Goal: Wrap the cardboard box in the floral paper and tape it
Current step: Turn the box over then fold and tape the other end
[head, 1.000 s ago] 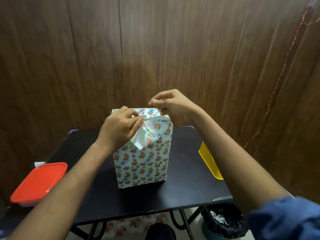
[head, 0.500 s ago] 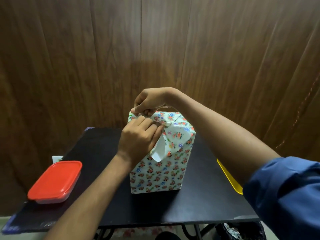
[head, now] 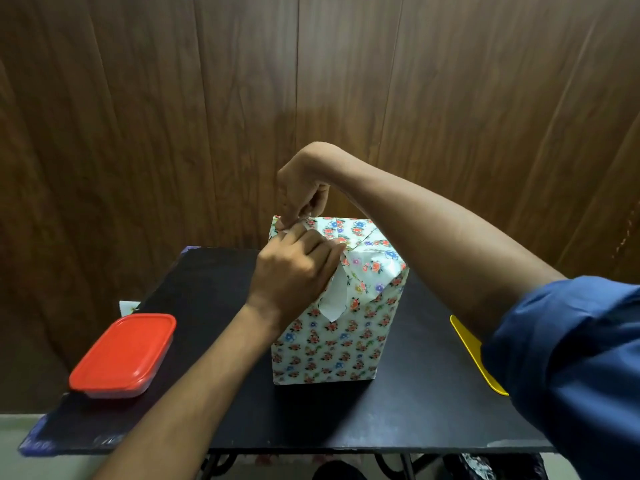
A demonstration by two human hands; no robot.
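Box: tall floral-paper-wrapped cardboard box (head: 329, 344), upright, black desk (head: 214, 306) centre.
Left hand (head: 294, 271): fingers curled, pressing top fold.
Right hand (head: 301, 192): fingers pinching paper at top far-left corner.

The wrapped box (head: 329, 327) stands mid-counter (head: 221, 292). A lidded container (head: 123, 355) sits at its 9 o'clock near the counter's left edge; a flat board (head: 474, 351) lies at 3 o'clock. Both hands meet at the box's top, toward 12 o'clock.
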